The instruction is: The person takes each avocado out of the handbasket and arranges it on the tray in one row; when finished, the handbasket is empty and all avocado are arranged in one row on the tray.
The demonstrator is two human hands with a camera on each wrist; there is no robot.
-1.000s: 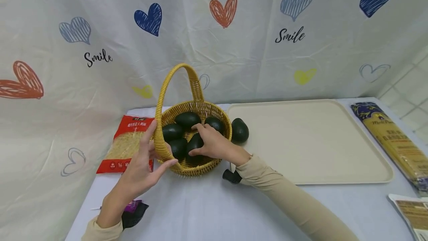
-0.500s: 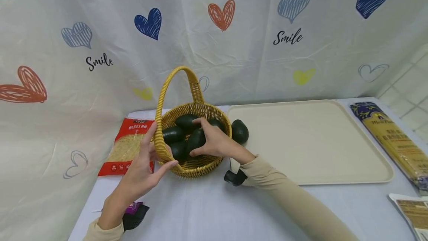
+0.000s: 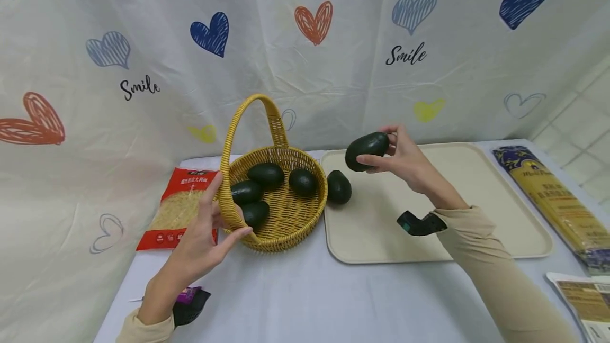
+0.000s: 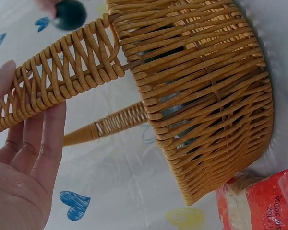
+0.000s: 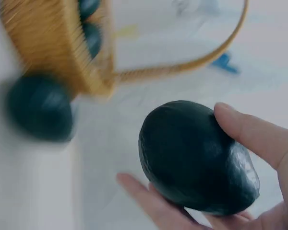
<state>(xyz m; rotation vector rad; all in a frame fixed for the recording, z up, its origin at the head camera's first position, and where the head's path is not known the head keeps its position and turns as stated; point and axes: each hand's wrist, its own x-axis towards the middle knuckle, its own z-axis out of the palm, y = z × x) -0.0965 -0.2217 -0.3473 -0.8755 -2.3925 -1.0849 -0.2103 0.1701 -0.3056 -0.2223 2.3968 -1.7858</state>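
My right hand [image 3: 400,160] holds a dark green avocado [image 3: 367,151] between thumb and fingers, raised over the left part of the cream tray [image 3: 452,216]. Close up in the right wrist view, the same avocado [image 5: 197,158] lies across the fingers with the thumb on its side. My left hand [image 3: 205,232] is at the yellow wicker basket [image 3: 290,226]; in the left wrist view its thumb and fingers [image 4: 50,143] grip the basket's handle [image 4: 53,72]. Several avocados [image 3: 265,175] lie inside the basket. Another avocado [image 3: 339,188] sits on the tray's left edge, beside the basket.
A red bag of pasta [image 3: 178,205] lies left of the basket, partly behind the left hand. Right of the tray lies a long yellow and purple pack [image 3: 553,200]. A brown and white packet [image 3: 588,300] is at the right front. A heart-printed cloth [image 3: 305,68] hangs behind.
My right hand has taken an avocado out of the basket and moved right and up with it, over the tray. The left hand keeps its place at the handle.
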